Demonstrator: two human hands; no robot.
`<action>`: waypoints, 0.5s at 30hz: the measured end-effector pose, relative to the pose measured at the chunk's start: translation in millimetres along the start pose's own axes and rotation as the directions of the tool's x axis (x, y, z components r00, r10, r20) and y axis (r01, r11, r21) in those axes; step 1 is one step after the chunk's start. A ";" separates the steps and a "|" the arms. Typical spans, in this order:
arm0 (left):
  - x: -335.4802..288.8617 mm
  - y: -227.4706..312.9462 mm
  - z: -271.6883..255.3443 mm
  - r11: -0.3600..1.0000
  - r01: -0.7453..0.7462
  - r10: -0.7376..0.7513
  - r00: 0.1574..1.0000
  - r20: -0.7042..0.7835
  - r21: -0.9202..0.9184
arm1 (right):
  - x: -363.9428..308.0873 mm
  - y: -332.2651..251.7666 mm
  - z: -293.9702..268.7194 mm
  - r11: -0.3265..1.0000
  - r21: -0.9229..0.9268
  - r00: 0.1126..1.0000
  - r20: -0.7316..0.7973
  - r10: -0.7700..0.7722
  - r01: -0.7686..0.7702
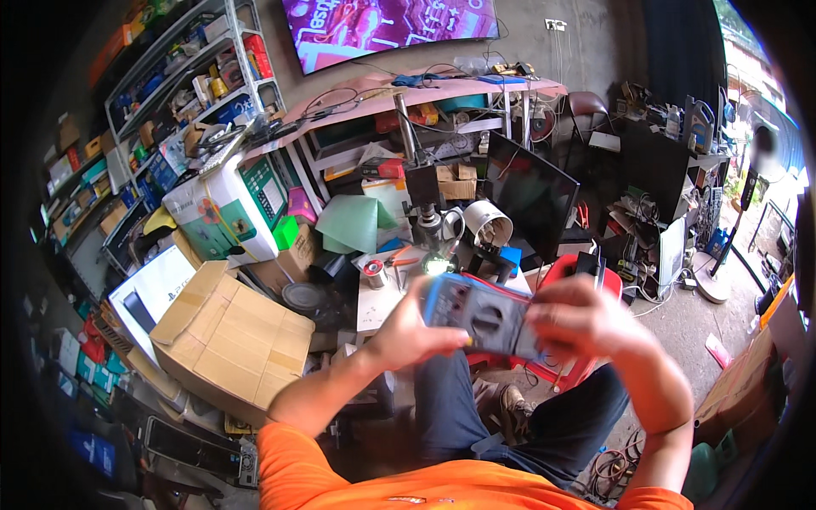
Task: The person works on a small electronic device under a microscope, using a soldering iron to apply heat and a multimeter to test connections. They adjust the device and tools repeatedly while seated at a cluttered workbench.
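Note:
A grey multimeter [503, 306] with a round dial and a blue edge is held up over my lap. My left hand [401, 330] closes on its left end, thumb along the near side by the sockets. At the other end, my right hand [586, 316] has its bent fingers pressed on the casing; motion smears it a little. Behind the meter, a microscope on a stand [429, 225] rises from a small white work table [374, 308], its light shining down. A roll of solder wire [374, 272] stands on that table, left of the meter.
An open cardboard box [234, 331] sits at my left. A red plastic stool [608, 285] stands at my right, near a dark flat screen [531, 195] leaning upright. Loaded metal shelves [183, 64] line the left, and a large wall display [391, 30] hangs ahead. Cables [616, 467] lie on the floor.

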State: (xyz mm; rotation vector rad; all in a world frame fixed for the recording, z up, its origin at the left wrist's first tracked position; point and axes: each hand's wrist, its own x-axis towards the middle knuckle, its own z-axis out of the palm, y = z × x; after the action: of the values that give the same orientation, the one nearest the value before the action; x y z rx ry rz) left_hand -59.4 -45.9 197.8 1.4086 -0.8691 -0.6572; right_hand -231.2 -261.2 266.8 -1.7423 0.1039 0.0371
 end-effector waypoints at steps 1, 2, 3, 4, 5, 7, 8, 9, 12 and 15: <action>3.8 2.0 2.6 0.991 -0.060 0.051 0.996 -0.080 -0.122 | -1.4 -0.5 16.5 0.999 -0.049 0.991 0.136 0.004 0.003; 10.5 6.9 9.4 0.960 -0.134 0.102 0.985 -0.139 -0.247 | 1.6 21.0 30.0 0.999 0.051 0.968 0.250 -0.012 0.000; 17.5 -4.0 3.3 0.899 -0.118 0.067 0.989 -0.135 -0.423 | 7.2 43.0 44.7 0.998 0.056 0.940 0.340 -0.023 0.005; 26.4 -21.3 -12.9 0.802 -0.081 -0.001 0.991 -0.137 -0.592 | 22.4 61.6 55.9 0.999 0.050 0.879 0.476 -0.033 0.011; 32.0 -27.6 -24.6 0.667 -0.057 0.015 0.998 -0.064 -0.743 | 43.2 83.5 62.4 0.994 -0.084 0.859 0.503 0.099 -0.065; 36.6 -19.2 -40.9 0.560 0.005 0.024 0.999 0.023 -0.829 | 82.3 107.6 54.4 0.974 -0.147 0.897 0.385 0.217 -0.172; 30.9 -13.4 -52.4 0.623 0.074 0.041 0.991 0.128 -0.778 | 99.5 114.7 44.2 0.967 -0.144 0.919 0.308 0.245 -0.210; 23.4 -2.1 -64.3 0.746 0.143 0.044 0.964 0.263 -0.650 | 116.9 130.2 32.1 0.979 -0.085 0.950 0.242 0.200 -0.184; -4.7 28.9 -56.5 0.968 0.099 -0.031 0.959 0.283 -0.229 | 146.5 142.1 -1.5 0.994 0.014 0.989 0.097 0.110 -0.111; -24.9 42.7 -46.3 0.929 0.334 -0.368 0.874 0.317 0.159 | 118.1 92.1 8.7 0.987 -0.121 0.984 0.132 0.123 -0.107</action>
State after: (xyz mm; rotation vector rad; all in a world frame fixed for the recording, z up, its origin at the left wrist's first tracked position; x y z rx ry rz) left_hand -39.1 3.8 239.1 1.5871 -0.9313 -1.1796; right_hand -121.7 -274.0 165.0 -1.8399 0.1016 0.2537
